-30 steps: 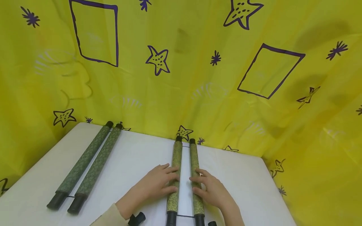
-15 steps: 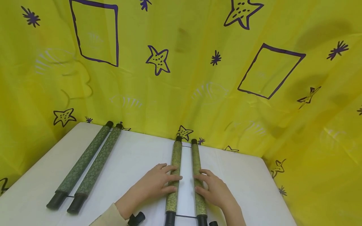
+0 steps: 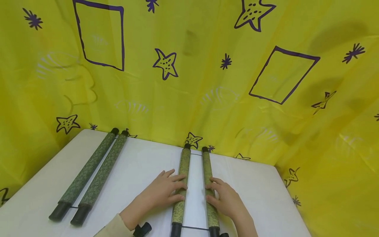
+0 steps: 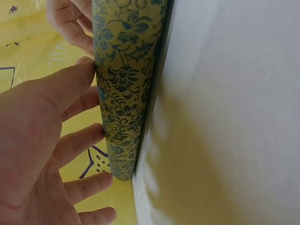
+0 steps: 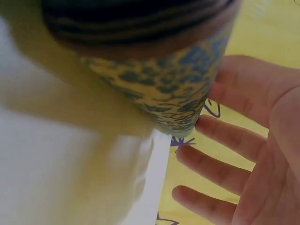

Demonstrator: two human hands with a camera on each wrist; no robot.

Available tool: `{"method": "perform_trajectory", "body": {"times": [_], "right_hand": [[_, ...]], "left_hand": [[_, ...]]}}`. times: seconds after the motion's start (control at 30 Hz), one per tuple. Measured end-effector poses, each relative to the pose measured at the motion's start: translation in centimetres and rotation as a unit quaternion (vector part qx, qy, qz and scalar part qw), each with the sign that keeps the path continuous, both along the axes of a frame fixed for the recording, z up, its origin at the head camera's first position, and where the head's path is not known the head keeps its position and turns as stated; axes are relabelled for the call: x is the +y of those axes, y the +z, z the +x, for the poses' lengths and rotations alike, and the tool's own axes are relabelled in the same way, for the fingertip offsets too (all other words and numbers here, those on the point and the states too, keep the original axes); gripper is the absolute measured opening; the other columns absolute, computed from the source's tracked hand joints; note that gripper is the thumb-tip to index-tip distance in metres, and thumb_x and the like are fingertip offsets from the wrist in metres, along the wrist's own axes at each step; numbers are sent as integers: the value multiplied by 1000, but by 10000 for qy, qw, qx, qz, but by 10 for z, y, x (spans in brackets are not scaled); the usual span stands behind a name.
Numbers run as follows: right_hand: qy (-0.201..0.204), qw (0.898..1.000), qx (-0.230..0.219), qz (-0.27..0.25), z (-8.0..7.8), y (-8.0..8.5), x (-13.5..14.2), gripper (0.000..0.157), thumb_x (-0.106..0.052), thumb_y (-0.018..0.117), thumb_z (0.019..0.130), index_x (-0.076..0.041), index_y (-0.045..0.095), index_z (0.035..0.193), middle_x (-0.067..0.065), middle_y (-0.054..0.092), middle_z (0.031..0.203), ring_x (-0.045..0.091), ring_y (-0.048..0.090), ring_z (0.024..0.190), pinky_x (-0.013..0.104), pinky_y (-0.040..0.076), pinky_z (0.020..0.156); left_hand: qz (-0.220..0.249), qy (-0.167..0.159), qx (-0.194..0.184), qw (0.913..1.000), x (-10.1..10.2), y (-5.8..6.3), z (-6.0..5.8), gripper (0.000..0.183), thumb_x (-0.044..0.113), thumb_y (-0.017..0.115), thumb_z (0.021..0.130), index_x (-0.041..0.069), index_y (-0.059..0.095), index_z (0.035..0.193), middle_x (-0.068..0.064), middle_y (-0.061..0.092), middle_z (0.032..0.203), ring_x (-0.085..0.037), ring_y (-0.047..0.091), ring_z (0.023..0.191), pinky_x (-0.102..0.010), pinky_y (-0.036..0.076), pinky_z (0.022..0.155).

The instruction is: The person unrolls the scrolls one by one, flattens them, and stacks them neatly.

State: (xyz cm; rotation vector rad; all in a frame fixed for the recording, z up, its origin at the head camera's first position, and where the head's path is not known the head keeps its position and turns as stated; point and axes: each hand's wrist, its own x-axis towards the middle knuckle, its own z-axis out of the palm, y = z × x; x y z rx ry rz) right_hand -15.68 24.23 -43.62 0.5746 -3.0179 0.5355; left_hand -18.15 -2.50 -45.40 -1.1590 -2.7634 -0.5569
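Observation:
A scroll with two yellow-green floral brocade rolls, black at the ends, lies lengthwise before me; thin dark lines join the rolls near both ends. My left hand (image 3: 165, 191) rests its fingers, fairly straight, on the left roll (image 3: 184, 164). On the right roll (image 3: 207, 168) lie the fingertips of my right hand (image 3: 226, 199). In the left wrist view, thumb and spread fingers touch the side of the brocade roll (image 4: 124, 79). The right wrist view shows straight fingers beside the roll (image 5: 173, 89), its dark end close to the camera.
A second scroll with dark green brocade rolls (image 3: 97, 184) and black ends lies on the left of the white table (image 3: 254, 191). Yellow cloth (image 3: 189, 98) with purple drawings hangs behind. A black piece (image 3: 143, 229) shows by the left wrist, another (image 3: 224, 234) by the right.
The two yellow-green rolls have moved apart: the right one to the right with my right hand, the left one slightly left. The strip between them is wider. The green scroll stays put.

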Motion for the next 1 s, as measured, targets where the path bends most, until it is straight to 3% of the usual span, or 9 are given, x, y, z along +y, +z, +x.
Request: {"method": "perform_trajectory", "body": {"times": [0.2, 0.37, 0.53, 0.73, 1.0], "right_hand": [[-47, 9990, -432, 46, 1, 1, 1, 41, -36, 68, 81, -22, 61, 119, 8, 41, 138, 35, 48, 117, 54, 42, 85], [-39, 9974, -716, 71, 2, 5, 6, 46, -38, 69, 80, -21, 60, 122, 8, 36, 142, 37, 45, 119, 56, 41, 84], [38, 9969, -779, 36, 1, 6, 13, 45, -35, 68, 81, -21, 59, 123, 4, 33, 145, 34, 40, 125, 55, 38, 90], [306, 9959, -816, 226, 1, 2, 17, 38, -36, 63, 86, -26, 60, 122, 5, 30, 146, 33, 45, 121, 53, 42, 87], [650, 9959, -499, 379, 0, -2, 18, 33, -38, 62, 86, -27, 62, 116, 3, 29, 148, 29, 39, 127, 49, 40, 92]], "left_hand": [[-28, 47, 59, 10000, -4, -2, -1, 35, 52, 50, 88, 33, 59, 115, 1, 43, 139, -41, 35, 126, -60, 24, 99], [-134, 41, 43, 9999, -4, -3, -1, 41, 54, 49, 88, 39, 53, 126, 2, 42, 139, -41, 34, 127, -59, 24, 100], [-223, 65, 97, 9997, -2, -3, -3, 40, 54, 47, 89, 40, 53, 126, 1, 40, 140, -40, 34, 127, -57, 23, 101], [-245, -15, 49, 9997, -1, -4, -3, 41, 53, 46, 90, 35, 55, 126, 5, 32, 146, -39, 32, 129, -61, 25, 98], [-219, -144, 202, 9995, -1, -6, -5, 41, 53, 47, 90, 36, 53, 126, 6, 38, 143, -38, 36, 126, -61, 27, 96]]}}
